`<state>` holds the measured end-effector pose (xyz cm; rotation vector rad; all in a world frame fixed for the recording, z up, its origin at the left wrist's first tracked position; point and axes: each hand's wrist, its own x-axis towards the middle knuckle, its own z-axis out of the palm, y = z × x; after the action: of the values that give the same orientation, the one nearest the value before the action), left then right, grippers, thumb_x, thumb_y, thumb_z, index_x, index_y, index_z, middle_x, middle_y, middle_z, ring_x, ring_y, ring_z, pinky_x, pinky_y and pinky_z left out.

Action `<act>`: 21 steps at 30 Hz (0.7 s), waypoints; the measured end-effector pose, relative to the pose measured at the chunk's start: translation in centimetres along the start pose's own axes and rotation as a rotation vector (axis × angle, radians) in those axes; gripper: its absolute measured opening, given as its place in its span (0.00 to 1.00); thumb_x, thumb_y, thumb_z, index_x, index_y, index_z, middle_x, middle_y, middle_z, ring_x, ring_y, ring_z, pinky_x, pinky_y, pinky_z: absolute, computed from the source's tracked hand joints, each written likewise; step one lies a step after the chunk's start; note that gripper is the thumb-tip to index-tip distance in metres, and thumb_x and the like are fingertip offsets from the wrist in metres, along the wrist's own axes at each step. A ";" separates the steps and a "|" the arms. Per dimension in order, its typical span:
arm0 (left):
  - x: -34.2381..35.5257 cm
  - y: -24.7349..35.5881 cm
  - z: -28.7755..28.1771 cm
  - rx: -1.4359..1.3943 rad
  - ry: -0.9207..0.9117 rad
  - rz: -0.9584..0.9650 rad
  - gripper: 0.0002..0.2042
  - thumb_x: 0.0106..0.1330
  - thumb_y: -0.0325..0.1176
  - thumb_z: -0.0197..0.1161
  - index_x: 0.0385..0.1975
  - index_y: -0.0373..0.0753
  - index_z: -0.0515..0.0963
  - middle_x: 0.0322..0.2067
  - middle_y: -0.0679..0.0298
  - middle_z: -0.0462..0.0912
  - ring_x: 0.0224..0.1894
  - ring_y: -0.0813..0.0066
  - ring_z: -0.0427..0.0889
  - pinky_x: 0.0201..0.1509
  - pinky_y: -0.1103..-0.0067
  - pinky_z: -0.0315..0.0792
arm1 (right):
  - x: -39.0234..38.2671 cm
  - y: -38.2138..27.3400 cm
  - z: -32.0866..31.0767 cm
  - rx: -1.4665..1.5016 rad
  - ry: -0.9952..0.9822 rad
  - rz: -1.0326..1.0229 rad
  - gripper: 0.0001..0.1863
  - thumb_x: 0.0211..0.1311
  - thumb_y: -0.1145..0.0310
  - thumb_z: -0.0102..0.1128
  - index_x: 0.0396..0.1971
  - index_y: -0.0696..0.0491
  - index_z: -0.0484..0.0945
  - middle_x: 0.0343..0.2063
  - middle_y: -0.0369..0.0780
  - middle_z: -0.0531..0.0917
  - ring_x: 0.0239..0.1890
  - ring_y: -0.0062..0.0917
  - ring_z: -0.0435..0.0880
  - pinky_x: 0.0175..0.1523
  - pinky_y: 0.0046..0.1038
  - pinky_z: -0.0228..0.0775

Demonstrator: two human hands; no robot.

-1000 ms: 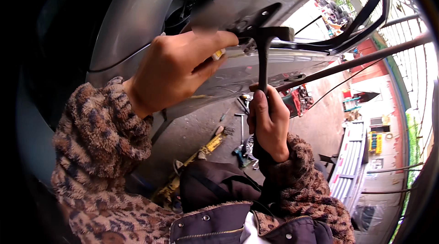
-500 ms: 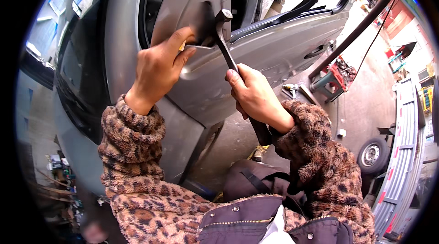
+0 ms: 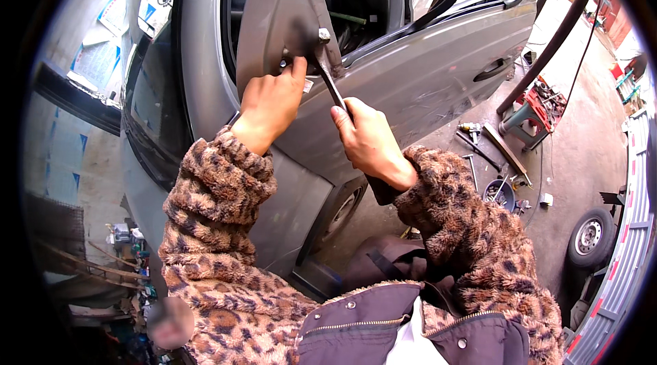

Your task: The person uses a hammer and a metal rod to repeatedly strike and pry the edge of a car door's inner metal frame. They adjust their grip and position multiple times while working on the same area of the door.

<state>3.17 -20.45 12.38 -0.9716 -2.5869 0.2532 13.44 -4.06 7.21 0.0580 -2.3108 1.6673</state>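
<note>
My right hand (image 3: 366, 136) is wrapped round the dark handle of a hammer (image 3: 329, 81), whose bright-tipped head rests over or against the triangular metal panel (image 3: 280, 6) at the front corner of a grey car door (image 3: 424, 84). My left hand (image 3: 270, 105) is closed just left of the hammer, fingertips at the panel's lower part beside a small shiny fitting. What these fingers hold is mostly hidden; a small pale piece shows by them. A dark blurred patch hides part of the panel above my fingertips.
A red tool cart (image 3: 537, 108), loose tools on the floor, a blue bowl (image 3: 499, 194) and a dark pole (image 3: 537, 60) stand or lie to the right. A loose wheel (image 3: 588, 238) is beside a long silver rack (image 3: 633, 207). The windscreen (image 3: 147, 119) is left.
My view has swung round, bringing more windscreen into sight. My left fingers have turned more upright, and the yellow piece seen between them earlier is now mostly hidden. The hammer stays in my right hand.
</note>
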 end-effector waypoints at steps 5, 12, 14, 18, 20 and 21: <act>-0.5 -0.3 0.1 -0.003 -0.025 -0.070 0.21 0.62 0.27 0.57 0.56 0.34 0.68 0.28 0.52 0.85 0.27 0.51 0.86 0.30 0.61 0.79 | 0.4 -4.0 -1.5 0.029 0.110 -0.194 0.08 0.72 0.70 0.54 0.37 0.60 0.71 0.19 0.55 0.78 0.25 0.54 0.80 0.28 0.42 0.70; -0.4 0.0 0.3 0.050 -0.003 -0.026 0.19 0.61 0.26 0.60 0.52 0.36 0.68 0.32 0.54 0.84 0.28 0.54 0.86 0.31 0.64 0.79 | -3.4 -5.0 -5.6 0.075 0.039 -0.166 0.08 0.73 0.71 0.55 0.44 0.60 0.74 0.18 0.45 0.76 0.19 0.33 0.78 0.27 0.30 0.69; -1.0 -0.8 0.3 0.060 0.014 0.028 0.19 0.60 0.26 0.61 0.52 0.36 0.68 0.36 0.55 0.82 0.28 0.55 0.86 0.30 0.65 0.79 | -5.6 -3.7 -6.2 0.101 -0.004 -0.123 0.09 0.73 0.71 0.55 0.47 0.59 0.75 0.19 0.40 0.77 0.20 0.24 0.77 0.28 0.26 0.69; -1.3 -0.6 0.9 0.133 0.020 0.046 0.17 0.58 0.25 0.62 0.48 0.37 0.70 0.39 0.58 0.80 0.29 0.61 0.87 0.29 0.70 0.79 | -8.7 -1.0 -7.1 0.063 0.004 -0.068 0.11 0.73 0.70 0.55 0.50 0.58 0.74 0.21 0.39 0.76 0.20 0.21 0.75 0.29 0.24 0.68; -0.5 -0.5 1.2 0.205 0.001 0.075 0.16 0.57 0.24 0.62 0.46 0.37 0.71 0.39 0.59 0.80 0.29 0.63 0.87 0.29 0.72 0.79 | -9.6 -0.4 -7.4 0.041 0.025 -0.062 0.11 0.73 0.70 0.55 0.51 0.58 0.74 0.21 0.38 0.76 0.20 0.21 0.74 0.28 0.24 0.67; -0.4 -0.7 1.3 0.242 -0.020 0.085 0.16 0.57 0.24 0.62 0.46 0.37 0.71 0.40 0.59 0.80 0.29 0.63 0.87 0.29 0.72 0.80 | -10.0 -0.2 -7.6 0.049 0.013 -0.048 0.12 0.73 0.70 0.55 0.51 0.57 0.74 0.21 0.38 0.76 0.20 0.21 0.74 0.28 0.24 0.67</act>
<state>2.53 -21.27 11.31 -0.9937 -2.4627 0.5862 24.61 1.65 7.03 0.1121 -2.2411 1.6955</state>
